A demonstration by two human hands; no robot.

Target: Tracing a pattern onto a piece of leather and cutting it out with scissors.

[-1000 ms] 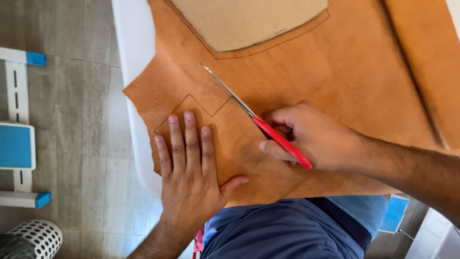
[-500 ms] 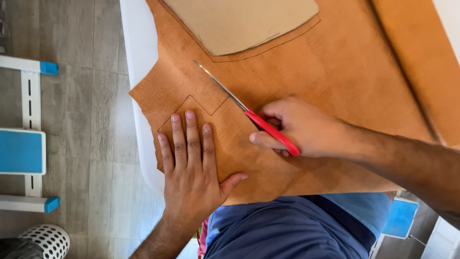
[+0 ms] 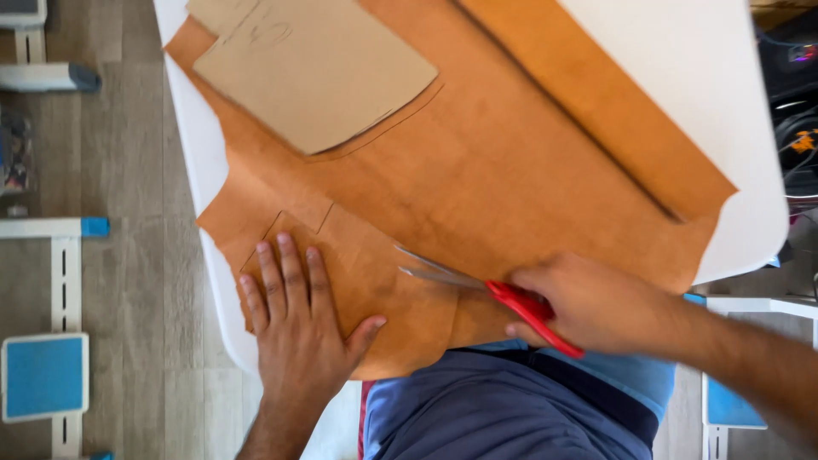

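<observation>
White surface (image 3: pixel 724 111) fills the upper right, its rounded edge running down the left side. Big tan leather sheet (image 3: pixel 511 170) covers most of it, near edge hanging over toward the person; a darker fold line runs diagonally across the upper right part. Cardboard template (image 3: pixel 315 68) lies flat on the leather's top left, with a drawn outline just outside its lower edge. A second drawn outline shows on the leather's lower left flap, by the left hand.

Left hand (image 3: pixel 302 328): flat, palm down, fingers spread, thumb out to the right, pressing the leather's lower left flap onto the surface edge.

Right hand (image 3: pixel 596 307): closed around the red handles of the scissors (image 3: pixel 477 285), at the leather's near edge, well right of the left hand. Blades slightly parted, tips pointing left toward the left hand's thumb, lying in the leather between both hands.

Below: person's blue clothing. Wooden floor at left.
</observation>
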